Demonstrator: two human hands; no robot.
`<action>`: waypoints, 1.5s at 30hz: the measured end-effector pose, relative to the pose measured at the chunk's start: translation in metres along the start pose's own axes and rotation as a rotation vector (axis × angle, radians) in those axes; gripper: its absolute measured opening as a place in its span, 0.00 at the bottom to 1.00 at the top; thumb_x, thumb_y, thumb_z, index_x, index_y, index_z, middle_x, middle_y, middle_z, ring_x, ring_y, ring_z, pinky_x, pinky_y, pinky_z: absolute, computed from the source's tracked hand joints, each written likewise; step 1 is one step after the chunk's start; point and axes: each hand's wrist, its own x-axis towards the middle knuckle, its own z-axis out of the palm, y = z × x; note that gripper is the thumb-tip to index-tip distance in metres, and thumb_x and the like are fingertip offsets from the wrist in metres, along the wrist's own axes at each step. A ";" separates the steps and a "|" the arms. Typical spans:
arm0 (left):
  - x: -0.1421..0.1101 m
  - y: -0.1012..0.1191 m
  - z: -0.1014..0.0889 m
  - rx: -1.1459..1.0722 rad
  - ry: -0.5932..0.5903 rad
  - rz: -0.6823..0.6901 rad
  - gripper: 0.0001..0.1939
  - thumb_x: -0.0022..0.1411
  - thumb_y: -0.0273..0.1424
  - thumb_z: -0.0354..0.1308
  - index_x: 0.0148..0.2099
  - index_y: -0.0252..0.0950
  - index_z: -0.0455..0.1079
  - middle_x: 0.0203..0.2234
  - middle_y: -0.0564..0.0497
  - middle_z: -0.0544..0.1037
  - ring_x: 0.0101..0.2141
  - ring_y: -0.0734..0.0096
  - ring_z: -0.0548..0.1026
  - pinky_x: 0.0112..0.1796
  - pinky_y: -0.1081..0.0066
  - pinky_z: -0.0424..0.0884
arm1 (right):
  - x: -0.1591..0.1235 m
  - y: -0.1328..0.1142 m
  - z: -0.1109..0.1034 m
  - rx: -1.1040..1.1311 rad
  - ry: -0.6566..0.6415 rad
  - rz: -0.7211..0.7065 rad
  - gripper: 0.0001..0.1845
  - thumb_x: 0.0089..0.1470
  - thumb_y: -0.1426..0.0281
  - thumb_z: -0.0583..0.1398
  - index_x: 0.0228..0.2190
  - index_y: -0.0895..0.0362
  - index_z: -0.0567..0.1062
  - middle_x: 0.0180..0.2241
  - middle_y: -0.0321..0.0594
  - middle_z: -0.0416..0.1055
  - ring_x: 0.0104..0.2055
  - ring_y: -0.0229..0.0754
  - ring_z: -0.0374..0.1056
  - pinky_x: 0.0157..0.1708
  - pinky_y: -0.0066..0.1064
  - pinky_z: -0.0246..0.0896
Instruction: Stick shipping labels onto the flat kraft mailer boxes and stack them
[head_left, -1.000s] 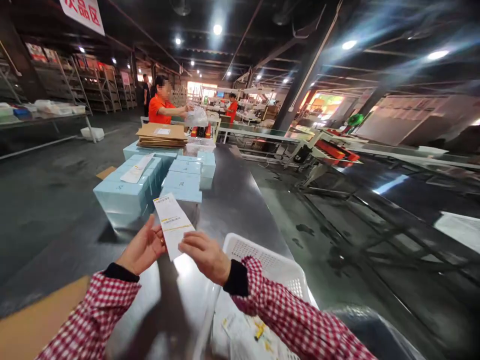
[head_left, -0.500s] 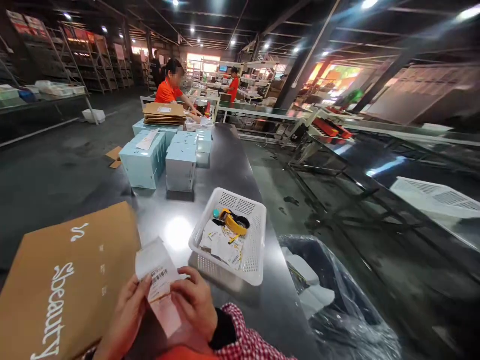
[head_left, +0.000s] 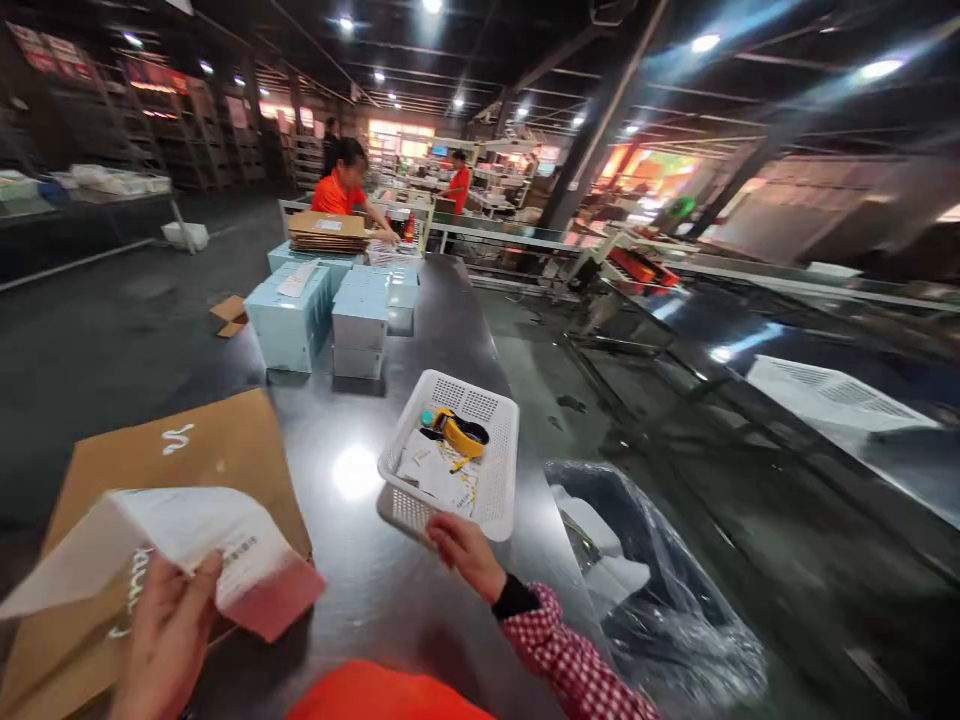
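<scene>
My left hand [head_left: 169,620] pinches a long printed paper slip [head_left: 240,560] with a barcode and a pink lower end. The slip bends over a brown cardboard box [head_left: 240,450] with white lettering. Out to the right, my right hand [head_left: 469,555] is at the near edge of a white plastic basket [head_left: 504,440]. Its fingers are curled together; whatever they may hold is hidden, and I cannot tell whether they touch the rim. Inside the basket lie a yellow-and-black tool [head_left: 461,432], a small teal round item [head_left: 427,417] and printed labels [head_left: 431,470].
Light blue boxes [head_left: 281,320] stand farther up the dark metal table [head_left: 442,330], with flattened cardboard [head_left: 328,225] stacked behind. A person in orange [head_left: 337,192] works at the far end. On the right, a clear plastic bag [head_left: 675,600] lines a bin holding white scraps.
My right hand has let go of the paper slip and moved right to the basket. My left hand has carried the slip left over the cardboard box, where it now spreads wider.
</scene>
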 end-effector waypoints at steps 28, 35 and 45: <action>-0.052 -0.017 -0.028 0.378 -0.547 0.162 0.32 0.61 0.40 0.55 0.65 0.40 0.52 0.61 0.47 0.61 0.60 0.57 0.59 0.57 0.64 0.60 | 0.094 -0.179 0.073 1.315 -0.657 0.109 0.20 0.58 0.59 0.55 0.44 0.60 0.72 0.40 0.43 0.76 0.42 0.40 0.72 0.51 0.35 0.61; -0.058 -0.019 -0.036 0.256 -0.522 0.087 0.27 0.60 0.41 0.57 0.60 0.40 0.62 0.56 0.48 0.69 0.54 0.57 0.67 0.52 0.65 0.66 | 0.090 -0.185 0.084 1.267 -0.609 0.022 0.17 0.52 0.65 0.63 0.41 0.61 0.73 0.39 0.43 0.77 0.40 0.40 0.73 0.49 0.36 0.65; -0.068 -0.029 -0.051 0.221 -0.497 -0.054 0.22 0.60 0.44 0.56 0.50 0.35 0.70 0.34 0.49 0.77 0.29 0.70 0.71 0.28 0.75 0.65 | 0.086 -0.184 0.094 1.295 -0.541 0.114 0.08 0.57 0.71 0.57 0.39 0.61 0.73 0.34 0.39 0.78 0.34 0.36 0.73 0.41 0.29 0.69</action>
